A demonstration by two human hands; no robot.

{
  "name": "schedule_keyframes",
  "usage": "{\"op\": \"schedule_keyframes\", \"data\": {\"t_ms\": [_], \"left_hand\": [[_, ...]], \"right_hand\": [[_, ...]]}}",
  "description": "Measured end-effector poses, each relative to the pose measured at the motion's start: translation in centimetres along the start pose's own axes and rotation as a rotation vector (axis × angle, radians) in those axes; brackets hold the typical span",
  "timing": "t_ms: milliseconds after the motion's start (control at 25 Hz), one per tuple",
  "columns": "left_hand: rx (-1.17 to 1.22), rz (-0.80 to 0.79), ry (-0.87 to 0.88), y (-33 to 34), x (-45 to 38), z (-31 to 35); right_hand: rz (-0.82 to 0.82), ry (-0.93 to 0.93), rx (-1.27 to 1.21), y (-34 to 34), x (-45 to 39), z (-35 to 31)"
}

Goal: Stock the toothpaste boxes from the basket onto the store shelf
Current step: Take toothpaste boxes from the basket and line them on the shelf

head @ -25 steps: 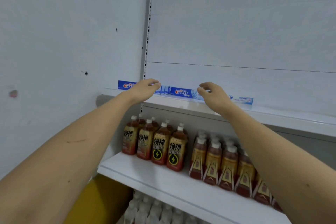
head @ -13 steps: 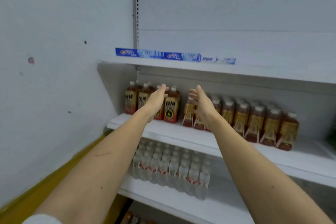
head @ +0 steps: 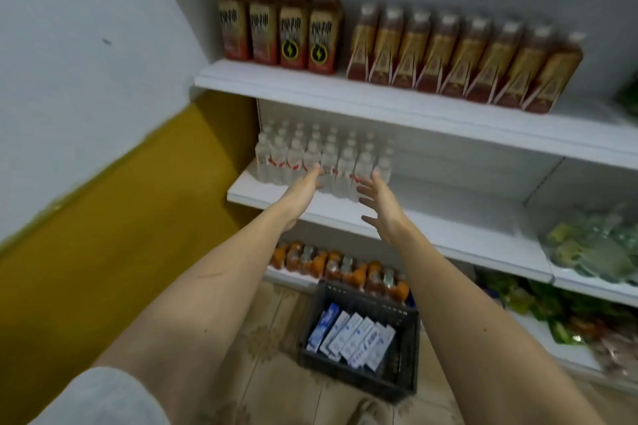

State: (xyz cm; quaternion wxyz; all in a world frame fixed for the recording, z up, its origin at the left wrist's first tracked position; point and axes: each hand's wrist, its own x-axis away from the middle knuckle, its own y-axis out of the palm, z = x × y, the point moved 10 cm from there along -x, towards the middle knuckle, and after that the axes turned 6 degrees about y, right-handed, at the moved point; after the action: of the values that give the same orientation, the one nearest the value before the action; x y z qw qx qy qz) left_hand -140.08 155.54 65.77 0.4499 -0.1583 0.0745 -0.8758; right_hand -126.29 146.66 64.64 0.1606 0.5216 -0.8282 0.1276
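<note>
A dark plastic basket (head: 407,379) stands on the floor at the foot of the shelving. Inside it lie several white and blue toothpaste boxes (head: 352,333), side by side. My left hand (head: 301,191) and my right hand (head: 381,209) are both stretched out in front of the shelf of water bottles, well above the basket. Both hands hold nothing and their fingers are apart. The top shelf with the placed toothpaste boxes is out of the frame.
Brown drink bottles (head: 431,45) fill the upper shelf (head: 310,84). Small water bottles (head: 321,157) stand on the shelf below, orange bottles (head: 338,264) on the lowest one. Green bagged goods (head: 593,248) lie at the right. A white and yellow wall (head: 86,155) closes the left.
My view has dropped from the top shelf down to the floor, bringing the basket into sight. Both empty hands have come down from the toothpaste row to the water bottle shelf.
</note>
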Motion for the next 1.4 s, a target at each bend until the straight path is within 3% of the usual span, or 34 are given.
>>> {"op": "schedule_keyframes", "data": {"t_ms": [360,600,840,1080,1240,1400], "left_hand": [[-0.026,-0.131,-0.337,14.9,-4.6,-16.4],[0.04,-0.063,-0.576,21.7,-8.1,-29.0],[0.02,-0.001,-0.675,24.9,-6.4,-39.9],[0.011,-0.083,-0.764,27.7,-11.9,-60.4],[-0.219,-0.11,-0.675,27.9,-18.5,-71.4],[-0.497,-0.184,-0.615,29.2,-23.9,-79.5]], "right_hand": [[0.021,0.381,-0.099,-10.4,-5.2,21.3],[-0.001,0.576,-0.15,-14.5,-10.7,31.8],[0.123,0.757,-0.229,-11.8,-14.4,44.7],[0.212,0.847,-0.058,-7.8,-21.8,61.8],[0.278,0.932,-0.019,-6.8,-26.1,73.9],[0.304,0.837,-0.02,-4.3,-30.1,80.4]]}}
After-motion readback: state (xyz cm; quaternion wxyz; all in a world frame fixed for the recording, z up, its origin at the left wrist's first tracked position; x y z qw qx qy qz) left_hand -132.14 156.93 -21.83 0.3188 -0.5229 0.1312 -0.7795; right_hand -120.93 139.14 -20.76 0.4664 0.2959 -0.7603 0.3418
